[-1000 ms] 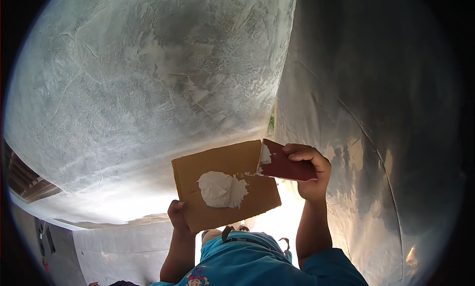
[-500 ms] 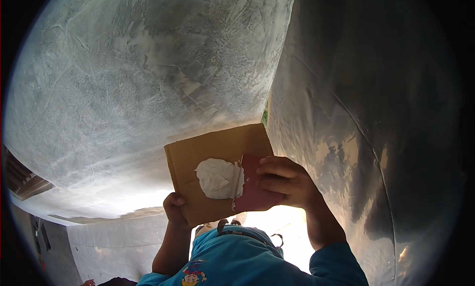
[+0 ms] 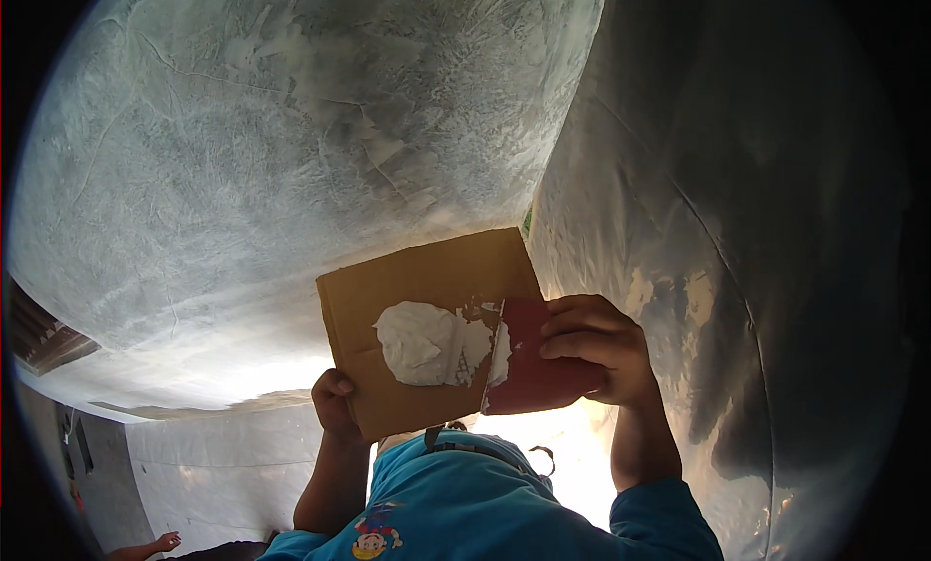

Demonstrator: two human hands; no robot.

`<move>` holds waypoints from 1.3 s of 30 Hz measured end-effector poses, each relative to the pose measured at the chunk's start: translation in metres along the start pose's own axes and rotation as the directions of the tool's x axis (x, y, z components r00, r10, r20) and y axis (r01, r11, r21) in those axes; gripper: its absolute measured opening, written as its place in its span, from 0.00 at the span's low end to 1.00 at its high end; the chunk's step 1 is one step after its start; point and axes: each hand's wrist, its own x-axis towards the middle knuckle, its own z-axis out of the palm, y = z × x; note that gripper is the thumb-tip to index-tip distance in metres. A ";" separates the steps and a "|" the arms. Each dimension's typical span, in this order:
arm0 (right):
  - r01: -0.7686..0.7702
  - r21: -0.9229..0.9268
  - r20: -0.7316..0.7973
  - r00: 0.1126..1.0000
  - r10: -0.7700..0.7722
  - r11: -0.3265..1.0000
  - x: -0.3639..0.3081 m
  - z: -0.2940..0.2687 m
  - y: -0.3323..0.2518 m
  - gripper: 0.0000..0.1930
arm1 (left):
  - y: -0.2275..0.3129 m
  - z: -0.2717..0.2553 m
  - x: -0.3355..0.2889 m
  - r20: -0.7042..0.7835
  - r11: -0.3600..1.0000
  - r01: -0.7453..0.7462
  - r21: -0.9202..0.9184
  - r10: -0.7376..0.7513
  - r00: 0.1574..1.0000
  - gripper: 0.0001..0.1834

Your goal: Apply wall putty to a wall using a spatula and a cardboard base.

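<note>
A square of brown cardboard (image 3: 427, 260) is held up in front of my body. My left hand (image 3: 334, 398) grips its lower left edge, thumb on the upper face. On the cardboard lies a mound of white paste (image 3: 417, 343), with a thin smeared patch to its right. My right hand (image 3: 592, 340) is closed on a flat dark red spreader (image 3: 533, 367), fingers across its top. White paste coats the spreader's left edge, which rests over the right part of the cardboard. My right thumb is hidden beneath the spreader.
A large grey plastered wall (image 3: 291, 134) with pale streaks fills the upper left. A second, darker wall (image 3: 679, 270) with patchy filler and a long seam stands on the right, meeting it at a corner. Another person's hand (image 3: 167, 542) shows at the lower left.
My right hand has drawn the spreader rightward, off the mound, leaving a thin paste smear on the cardboard. The cardboard has shifted slightly up and left. Another person's arm has come further into view.
</note>
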 end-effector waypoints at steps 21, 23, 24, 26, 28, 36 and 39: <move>-0.497 0.713 -0.065 0.656 0.752 0.495 0.009 0.024 0.008 0.18 | -0.004 0.010 0.003 0.023 0.994 -0.026 0.108 0.023 0.999 0.40; -0.378 0.821 -0.086 0.661 0.746 0.429 0.005 0.026 0.014 0.18 | -0.006 0.008 0.004 0.008 1.000 -0.028 0.007 0.028 1.000 0.40; -0.319 0.828 -0.172 0.638 0.751 0.461 0.002 0.032 0.019 0.17 | -0.006 0.008 0.004 -0.007 0.999 -0.027 0.039 0.027 1.000 0.39; -0.213 0.860 -0.214 0.673 0.708 0.463 0.010 0.030 0.016 0.17 | -0.001 -0.004 -0.001 0.007 0.999 -0.038 0.033 0.038 0.999 0.39; -0.057 0.844 -0.313 0.755 0.576 0.534 0.007 0.026 0.022 0.15 | -0.001 0.000 -0.001 -0.033 0.997 -0.058 0.056 0.060 0.998 0.40; -0.104 0.155 -0.706 0.684 0.184 0.982 0.051 0.026 0.027 0.18 | 0.013 -0.017 -0.017 -0.125 0.984 -0.128 0.124 0.143 0.982 0.41; -0.155 -0.300 -0.645 0.760 -0.080 0.941 0.074 0.026 0.031 0.21 | 0.024 -0.008 -0.017 -0.081 0.991 -0.067 0.113 0.077 0.994 0.41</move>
